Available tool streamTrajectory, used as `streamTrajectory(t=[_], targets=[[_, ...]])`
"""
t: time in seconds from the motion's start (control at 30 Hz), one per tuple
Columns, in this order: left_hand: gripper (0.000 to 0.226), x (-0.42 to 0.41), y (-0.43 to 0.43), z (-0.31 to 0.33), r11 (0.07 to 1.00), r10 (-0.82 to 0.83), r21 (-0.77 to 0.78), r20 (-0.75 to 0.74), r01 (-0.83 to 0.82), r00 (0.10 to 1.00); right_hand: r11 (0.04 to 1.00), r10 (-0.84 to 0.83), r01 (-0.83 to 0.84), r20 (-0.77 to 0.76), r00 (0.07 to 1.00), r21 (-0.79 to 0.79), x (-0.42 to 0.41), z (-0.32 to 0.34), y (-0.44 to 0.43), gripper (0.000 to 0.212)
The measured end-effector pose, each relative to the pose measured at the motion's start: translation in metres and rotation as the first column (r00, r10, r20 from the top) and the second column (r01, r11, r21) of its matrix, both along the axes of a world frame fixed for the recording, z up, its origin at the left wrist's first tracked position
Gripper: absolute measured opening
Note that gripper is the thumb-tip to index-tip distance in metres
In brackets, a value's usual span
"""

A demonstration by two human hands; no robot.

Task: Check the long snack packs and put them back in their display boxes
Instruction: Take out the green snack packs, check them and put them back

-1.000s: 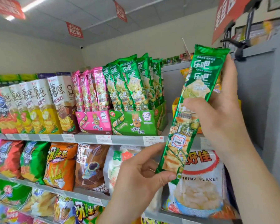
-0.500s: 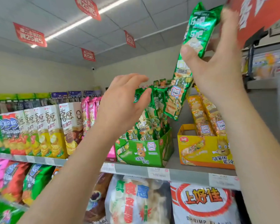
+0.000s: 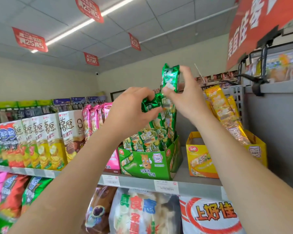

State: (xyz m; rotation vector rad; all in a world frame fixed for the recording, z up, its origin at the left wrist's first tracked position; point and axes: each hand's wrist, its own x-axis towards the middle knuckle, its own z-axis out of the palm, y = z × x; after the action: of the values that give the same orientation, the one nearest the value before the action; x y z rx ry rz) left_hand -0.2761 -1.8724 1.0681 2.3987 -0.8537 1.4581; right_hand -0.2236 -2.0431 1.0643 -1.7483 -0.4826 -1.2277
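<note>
Both arms were up at the top shelf (image 3: 200, 184)! The right hand (image 3: 188, 98) had the long green pack (image 3: 170, 76) pinched near its top, thumb across the front and fingers curled behind, and the pack stood upright. Its upper end rose clear above the row while its lower part ran down among the standing green packs (image 3: 149, 135) on the right side of the green display box (image 3: 147, 163). Whether it reached the bottom of the box could not be told.

The left hand (image 3: 130, 112) was right beside it, fingers and thumb curled round the crumpled tops of the front packs in that same box.

The green display box sat at the front edge of the shelf, just above a white price tag (image 3: 166, 186). The pink box (image 3: 114, 163) was touching its left side, with the pink packs (image 3: 95, 115) standing in it. Over toward the right end of the shelf, set apart from the green one, was the yellow display box (image 3: 201, 159), and its yellow packs (image 3: 225, 112) leaned left from the back right corner
</note>
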Motion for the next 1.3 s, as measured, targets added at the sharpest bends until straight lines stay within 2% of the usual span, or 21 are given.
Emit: streamTrajectory(t=[0.13,0.23,0.3,0.37,0.47,0.53,0.63,0.7,0.77,0.87,1.0,1.07,1.13,1.2,1.3], targets=[[0.027,0.004,0.001,0.009,0.999,-0.02,0.032,-0.043,0.021,0.999,0.999,0.036,-0.04,-0.183,0.983,-0.014,0.01,-0.011,0.004,0.044],[0.026,0.008,-0.001,0.019,0.996,-0.004,0.092,-0.057,0.009,0.998,0.999,0.03,-0.037,-0.168,0.985,-0.039,0.01,-0.018,0.006,0.033],[0.035,0.008,-0.004,0.024,0.992,0.018,0.126,-0.077,-0.009,0.997,0.996,0.025,-0.042,-0.204,0.979,-0.082,0.009,-0.024,0.004,0.03],[0.047,0.009,-0.01,0.026,0.983,0.056,0.18,-0.112,-0.035,0.992,0.989,0.078,-0.111,-0.29,0.954,-0.099,0.006,-0.023,-0.001,0.031],[0.042,0.013,-0.018,0.025,0.961,0.143,0.251,-0.087,-0.117,0.986,0.969,0.181,-0.234,-0.42,0.889,-0.078,0.0,-0.012,-0.011,0.032],[0.036,0.015,-0.019,0.023,0.962,0.155,0.236,-0.056,-0.137,0.986,0.975,0.195,-0.223,-0.409,0.891,-0.021,-0.001,-0.007,-0.018,0.031],[0.032,0.016,-0.014,0.018,0.973,0.153,0.177,-0.034,-0.145,0.988,0.993,0.073,-0.045,-0.274,0.959,0.109,0.006,-0.002,-0.026,0.031],[0.029,0.015,-0.01,0.017,0.982,0.132,0.142,-0.028,-0.127,0.991,0.999,0.024,-0.014,-0.32,0.947,0.033,0.009,0.003,-0.022,0.044],[0.029,0.014,-0.009,0.016,0.984,0.122,0.134,-0.026,-0.117,0.992,0.993,0.023,-0.07,-0.436,0.9,-0.091,0.013,0.005,-0.013,0.058],[0.03,0.013,-0.007,0.014,0.984,0.123,0.133,-0.03,-0.118,0.992,0.976,0.084,-0.175,-0.509,0.857,-0.133,0.015,-0.004,-0.004,0.051],[0.03,0.01,-0.004,0.014,0.985,0.124,0.122,-0.041,-0.118,0.991,0.995,-0.006,-0.033,-0.387,0.922,-0.092,0.013,-0.008,-0.004,0.032],[0.029,0.009,-0.004,0.014,0.985,0.126,0.122,-0.051,-0.119,0.991,0.999,-0.026,0.017,-0.253,0.967,-0.038,0.005,0.007,-0.009,0.028],[0.029,0.008,-0.004,0.014,0.985,0.126,0.127,-0.061,-0.118,0.99,1.0,0.011,-0.009,-0.082,0.997,0.024,-0.01,0.028,-0.014,0.025],[0.03,0.007,-0.004,0.015,0.984,0.122,0.136,-0.07,-0.112,0.99,0.996,0.042,-0.051,0.112,0.993,0.078,-0.029,0.041,-0.014,0.032],[0.035,0.004,-0.004,0.018,0.973,0.135,0.197,-0.086,-0.116,0.987,0.978,0.048,-0.115,0.344,0.938,0.177,-0.048,0.036,-0.011,0.049]])
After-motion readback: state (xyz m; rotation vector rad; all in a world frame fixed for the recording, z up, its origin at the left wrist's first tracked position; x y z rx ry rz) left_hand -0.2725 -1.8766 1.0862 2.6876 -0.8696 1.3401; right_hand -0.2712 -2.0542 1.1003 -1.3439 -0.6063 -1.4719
